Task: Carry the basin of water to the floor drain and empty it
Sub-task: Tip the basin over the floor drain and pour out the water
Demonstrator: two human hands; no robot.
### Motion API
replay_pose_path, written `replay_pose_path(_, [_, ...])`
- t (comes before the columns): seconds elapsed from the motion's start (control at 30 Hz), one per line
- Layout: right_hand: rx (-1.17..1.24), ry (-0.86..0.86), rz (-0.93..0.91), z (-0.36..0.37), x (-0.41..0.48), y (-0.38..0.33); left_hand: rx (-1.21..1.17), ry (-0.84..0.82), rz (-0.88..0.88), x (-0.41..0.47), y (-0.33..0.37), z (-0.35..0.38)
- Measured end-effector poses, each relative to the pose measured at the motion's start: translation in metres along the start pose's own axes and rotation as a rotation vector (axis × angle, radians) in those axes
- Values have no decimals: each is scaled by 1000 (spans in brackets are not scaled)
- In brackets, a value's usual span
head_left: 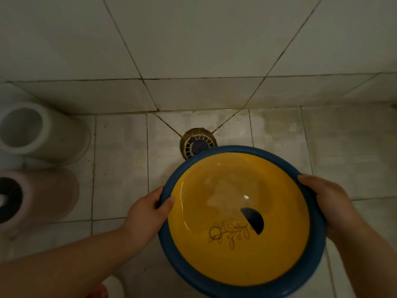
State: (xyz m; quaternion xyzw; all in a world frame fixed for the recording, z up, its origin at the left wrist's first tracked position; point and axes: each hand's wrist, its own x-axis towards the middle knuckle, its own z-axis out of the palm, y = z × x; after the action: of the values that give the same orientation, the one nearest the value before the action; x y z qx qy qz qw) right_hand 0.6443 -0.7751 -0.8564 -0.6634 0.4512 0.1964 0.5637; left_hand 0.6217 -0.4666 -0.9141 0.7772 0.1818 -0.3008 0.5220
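Basin (238, 216), yellow with blue rim, gripped at opposite rim edges by left hand (146, 214) and right hand (330, 203). Far rim overhangs floor drain (198, 145). Carry looks done; shallow water remains, tipping left.

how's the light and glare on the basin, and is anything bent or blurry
Head view: dim, yellowish light; a small bright glint and curved streaks on the water in the basin; wide-angle lens bends the tile lines near the drain; the two containers at the left edge look soft.
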Motion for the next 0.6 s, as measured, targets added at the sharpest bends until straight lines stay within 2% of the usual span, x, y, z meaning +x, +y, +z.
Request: replay_pose_path(0.6, [-5, 6, -10, -1, -7, -1, -2, 4, -7, 2, -7, 5])
